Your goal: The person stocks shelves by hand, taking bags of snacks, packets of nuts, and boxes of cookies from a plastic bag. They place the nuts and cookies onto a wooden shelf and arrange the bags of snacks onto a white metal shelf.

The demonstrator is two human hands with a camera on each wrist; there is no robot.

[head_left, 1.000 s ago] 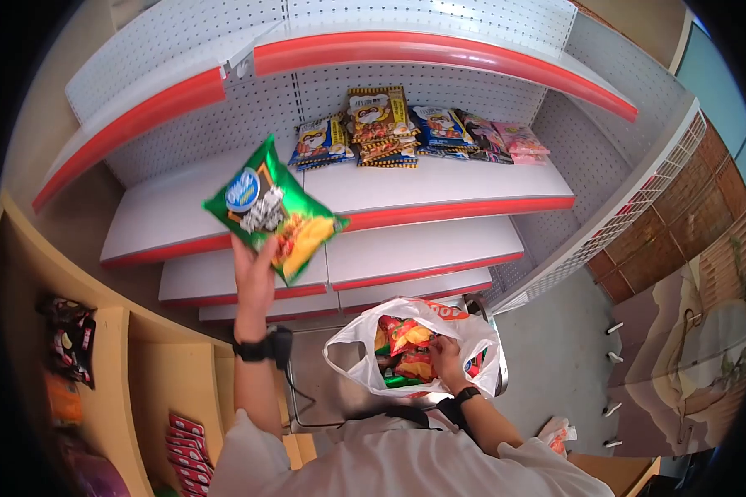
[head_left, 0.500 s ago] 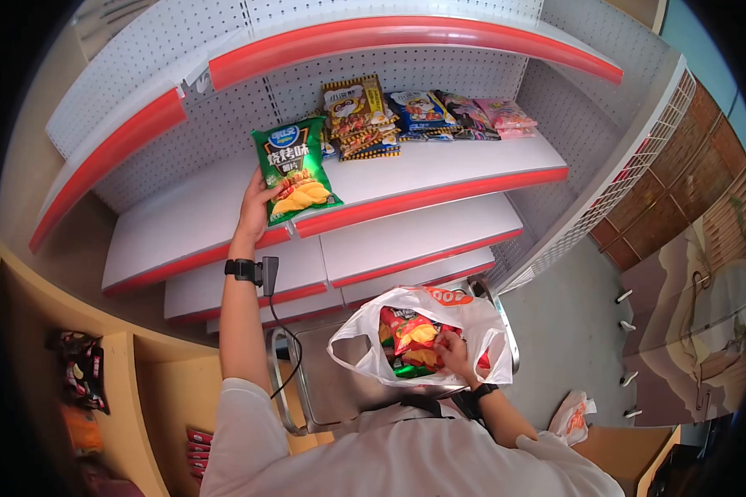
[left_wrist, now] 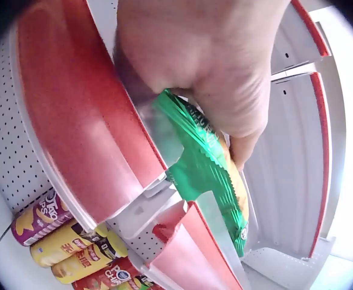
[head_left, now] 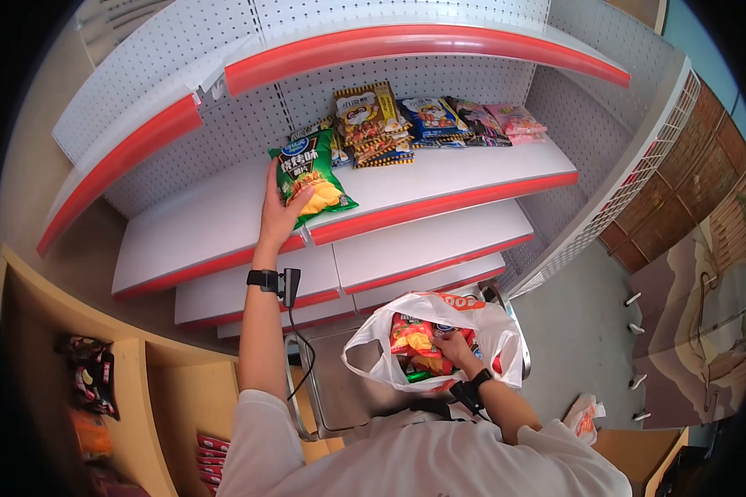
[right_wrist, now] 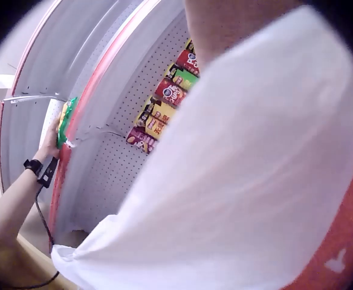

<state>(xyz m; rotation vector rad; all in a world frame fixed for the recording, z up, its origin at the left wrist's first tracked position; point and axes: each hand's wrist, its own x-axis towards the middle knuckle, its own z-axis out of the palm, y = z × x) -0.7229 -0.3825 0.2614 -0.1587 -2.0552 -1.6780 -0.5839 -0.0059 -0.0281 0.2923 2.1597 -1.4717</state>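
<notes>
By the fingers [left_wrist: 244,148] of the left hand [head_left: 278,215], the green packet [head_left: 317,170] is being gripped along its left side, left of centre in the frame. It is being held upright at the shelf [head_left: 472,178]; whether its base is touching cannot be told. At lower centre, the right hand [head_left: 457,351] is resting among red packets [head_left: 410,333] inside the white bag [head_left: 496,331]; whether one is being pinched cannot be told. Just right of the green packet, brown packets [head_left: 369,120] are lying in an uneven pile. Were the green packet pushed in askew, that pile could be toppled. By too tight a grip, its contents could be crushed. By a tug from the right hand, the bag could be dragged over, and the cable [head_left: 313,354] could be snagged on the shelf edge.
</notes>
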